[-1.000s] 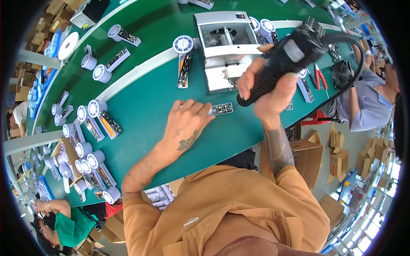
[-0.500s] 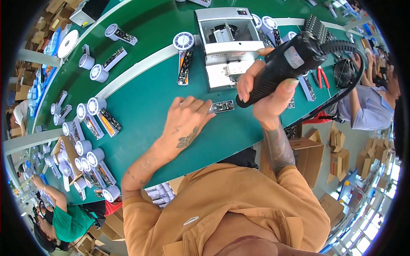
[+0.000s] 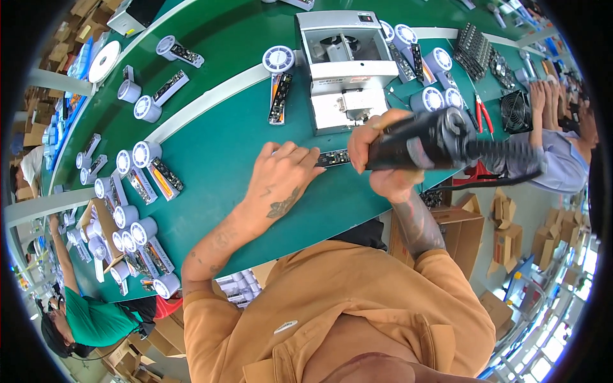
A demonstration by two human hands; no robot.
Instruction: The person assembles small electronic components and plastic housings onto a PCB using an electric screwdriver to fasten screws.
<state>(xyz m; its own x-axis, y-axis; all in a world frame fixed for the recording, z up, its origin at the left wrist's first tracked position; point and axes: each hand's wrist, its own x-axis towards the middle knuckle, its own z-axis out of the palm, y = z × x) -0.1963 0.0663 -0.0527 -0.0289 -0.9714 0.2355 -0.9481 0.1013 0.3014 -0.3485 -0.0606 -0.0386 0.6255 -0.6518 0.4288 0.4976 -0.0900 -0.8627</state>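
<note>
My left hand [image 3: 281,172] lies over the left part of a narrow housing with a dark circuit board [image 3: 333,158] in it, fingers curled and pressed on it against the green table. My right hand [image 3: 393,185] is wrapped round a black electric screwdriver [image 3: 415,150] with a coiled cord at its rear. The tool lies nearly level, its front end by the board's right end; its tip is hidden behind my fingers. Beyond my hands stands a silver box-shaped machine [image 3: 357,71]. To its left, a white round-headed unit [image 3: 278,59] lies with an exposed board.
Several similar units [image 3: 145,153] crowd the table's left side. At right are red-handled pliers [image 3: 484,118], a black round fan [image 3: 514,112] and a stack of dark boards [image 3: 472,54]. Co-workers sit at right [image 3: 559,163] and lower left [image 3: 96,322]. A cardboard box [image 3: 461,239] stands below the edge.
My right hand has turned the screwdriver from slanting upward to nearly level, its rear end swinging nearer me. My left hand has stayed almost still. The green-shirted co-worker's arm now reaches farther out.
</note>
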